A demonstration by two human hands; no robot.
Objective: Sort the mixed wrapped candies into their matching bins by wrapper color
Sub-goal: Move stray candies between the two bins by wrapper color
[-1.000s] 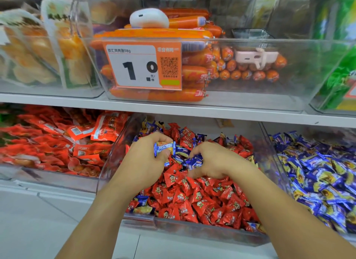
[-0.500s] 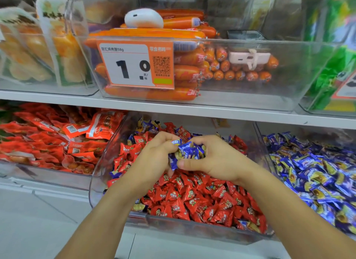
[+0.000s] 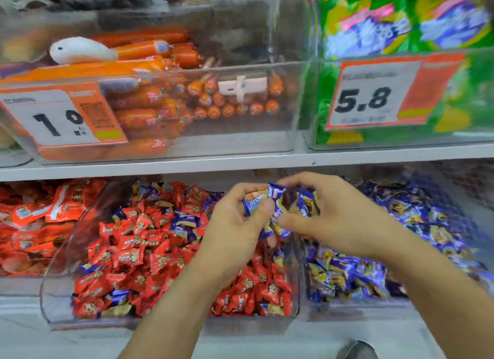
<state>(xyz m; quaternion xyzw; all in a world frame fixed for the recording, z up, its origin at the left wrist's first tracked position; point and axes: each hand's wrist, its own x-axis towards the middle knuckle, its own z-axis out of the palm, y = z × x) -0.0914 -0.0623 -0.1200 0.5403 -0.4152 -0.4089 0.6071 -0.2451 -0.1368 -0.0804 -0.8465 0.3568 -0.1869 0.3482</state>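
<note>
Above the wall between two clear plastic bins on the lower shelf, both hands meet over a small bunch of blue-wrapped candies (image 3: 278, 206). The left hand (image 3: 235, 225) has its fingers curled, with thumb and forefinger pinching a blue wrapper at the left of the bunch. The right hand (image 3: 339, 219) is curled round the rest, its thumb below and its fingers arched over the top.

Below the left forearm, the clear plastic middle bin (image 3: 53, 286) holds mostly red-wrapped candies (image 3: 139, 251), with several blue ones mixed in along its back, centre and front edge. Just beside it on the right, the clear right-hand bin (image 3: 302, 265) is filled with blue and purple wrapped candies (image 3: 347, 276). To the left of the middle bin lie larger red snack packets (image 3: 40, 225).

On the white shelf (image 3: 240, 162) above, a clear bin holds orange wrapped sausages (image 3: 149, 102), with a white rounded object (image 3: 80, 51) resting on top and an orange-and-white price tag reading 1.0 (image 3: 61, 118) on its front. Right of that, a bin of green packets carries an orange-and-white price tag reading 5.8 (image 3: 374, 96). Much of the upper shelf is blurred.
</note>
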